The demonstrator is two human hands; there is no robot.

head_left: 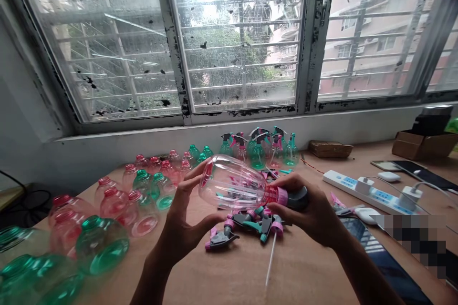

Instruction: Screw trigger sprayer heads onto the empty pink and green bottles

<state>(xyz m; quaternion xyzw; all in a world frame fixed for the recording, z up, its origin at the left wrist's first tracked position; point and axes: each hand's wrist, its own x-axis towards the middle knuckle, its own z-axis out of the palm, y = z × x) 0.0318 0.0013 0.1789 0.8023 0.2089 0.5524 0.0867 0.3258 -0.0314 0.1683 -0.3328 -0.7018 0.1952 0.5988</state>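
A clear pink spray bottle (232, 186) lies nearly level in the air above the table, its base to the left. My left hand (184, 212) curves round the base, fingers at the far side and thumb low in front. At the neck, my right hand (311, 209) grips the pink collar (282, 198) of a dark grey spray head (298, 198) between thumb and fingers. The collar sits against the bottle's mouth; how tightly it is seated I cannot tell. Below lies a pile of loose spray heads (265, 224) in grey, pink and teal, one with a white tube.
Several open pink and green bottles (114, 205) crowd the left side. Bottles with spray heads (257, 152) stand by the window wall. To the right are a power strip (372, 193) with chargers, a dark tablet (386, 262), phones (425, 174) and a cardboard box (424, 145).
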